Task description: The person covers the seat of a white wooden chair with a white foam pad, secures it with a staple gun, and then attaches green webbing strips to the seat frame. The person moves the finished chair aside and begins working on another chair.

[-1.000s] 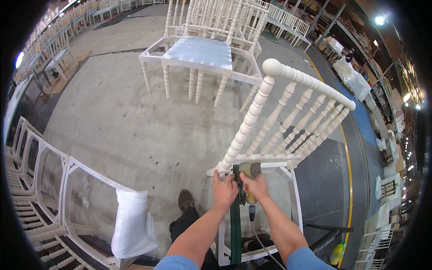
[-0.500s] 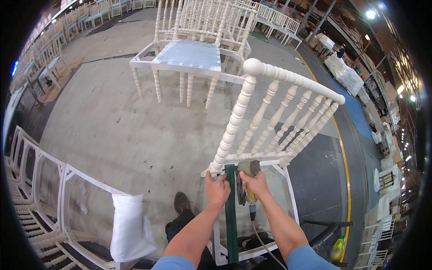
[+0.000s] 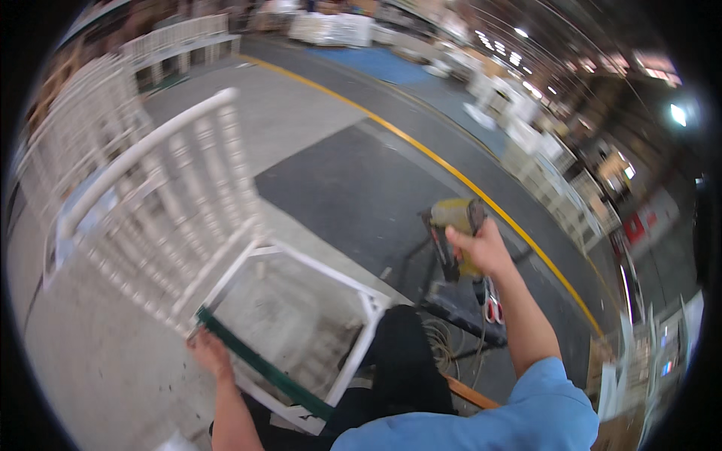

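Note:
A white chair frame (image 3: 289, 253) with a turned-spindle back (image 3: 177, 184) stands in front of me, its seat an open frame. Along its left seat rail runs a green webbing strap (image 3: 259, 363), stretching from the back corner toward my lap. My left hand (image 3: 210, 353) is closed at the strap's far end by the back post, its fingertips somewhat blurred. Out to the right, my right hand (image 3: 481, 246) grips a yellow and dark staple gun (image 3: 456, 214), raised over a dark stand and well apart from the chair.
Beside my right knee is a dark stand (image 3: 466, 316) holding red-handled scissors (image 3: 492, 310), with a coiled hose (image 3: 440, 338) below. More white chairs (image 3: 90, 124) stand at the far left. A yellow floor line (image 3: 421, 146) crosses beyond, with wrapped stacks (image 3: 331, 30) behind it.
My view has swung to the right. The staple gun has left the chair's seat rail and moved right over the stand in my right hand. My left hand stays at the strap's end.

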{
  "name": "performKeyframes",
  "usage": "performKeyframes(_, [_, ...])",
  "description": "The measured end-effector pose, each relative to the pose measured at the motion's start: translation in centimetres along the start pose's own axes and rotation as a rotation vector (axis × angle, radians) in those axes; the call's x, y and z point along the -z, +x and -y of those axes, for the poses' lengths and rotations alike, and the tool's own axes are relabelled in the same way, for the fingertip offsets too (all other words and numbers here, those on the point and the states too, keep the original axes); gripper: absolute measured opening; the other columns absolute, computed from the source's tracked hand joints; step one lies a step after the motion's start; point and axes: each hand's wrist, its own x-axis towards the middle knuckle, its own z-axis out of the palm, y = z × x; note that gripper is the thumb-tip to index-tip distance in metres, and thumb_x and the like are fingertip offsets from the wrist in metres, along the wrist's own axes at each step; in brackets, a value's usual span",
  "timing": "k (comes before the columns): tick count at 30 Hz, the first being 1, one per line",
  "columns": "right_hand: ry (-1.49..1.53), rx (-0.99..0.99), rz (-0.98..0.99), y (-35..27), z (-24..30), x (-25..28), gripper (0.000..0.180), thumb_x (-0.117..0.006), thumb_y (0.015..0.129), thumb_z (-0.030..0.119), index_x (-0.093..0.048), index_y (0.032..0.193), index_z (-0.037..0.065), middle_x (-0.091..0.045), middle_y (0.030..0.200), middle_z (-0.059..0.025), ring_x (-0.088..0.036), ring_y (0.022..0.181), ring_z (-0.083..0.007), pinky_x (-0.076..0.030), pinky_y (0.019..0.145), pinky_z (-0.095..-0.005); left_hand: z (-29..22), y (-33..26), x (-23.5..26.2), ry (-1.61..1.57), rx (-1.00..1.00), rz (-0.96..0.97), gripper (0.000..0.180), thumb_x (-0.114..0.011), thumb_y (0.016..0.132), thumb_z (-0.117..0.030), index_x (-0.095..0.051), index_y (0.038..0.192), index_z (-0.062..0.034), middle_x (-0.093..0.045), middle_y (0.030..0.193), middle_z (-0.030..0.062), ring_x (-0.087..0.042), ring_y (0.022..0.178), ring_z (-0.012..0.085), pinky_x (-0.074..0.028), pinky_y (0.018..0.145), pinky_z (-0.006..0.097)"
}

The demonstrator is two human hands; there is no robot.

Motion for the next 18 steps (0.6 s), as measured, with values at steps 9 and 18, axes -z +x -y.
performKeyframes(9, [0.275, -0.455, -0.258, -0.3, -19.6, 13.8, 0.035, -0.083, 0.097, 0.03, -0.069, 0.118, 0.005, -0.067, 0.092, -0.0059, -0.062, 0.063, -0.0186, -0.052, 0.054, -0.0366, -8.1, -10.3, 1.2, -0.008, 0.029, 0.032, 0.062, -0.063, 0.098, -0.007, -0.045, 0.157, 0.0032, -0.04, 0.163, 0.0336, -0.038, 0.154, 0.0464, -0.033, 0.127, 0.048])
performKeyframes(18, [0.674, -0.786, -0.068, 0.6, -36.0, 14.5, 0.049, -0.079, 0.098, 0.049, -0.068, 0.121, 0.007, -0.067, 0.099, -0.0089, -0.068, 0.079, -0.0255, -0.06, 0.068, -0.0443, -11.9, -18.1, 4.0, -1.365, 1.077, 0.763, 0.036, -0.058, 0.112, -0.042, -0.06, 0.122, -0.0076, -0.071, 0.115, 0.0145, -0.07, 0.098, 0.037, -0.058, 0.088, 0.057])
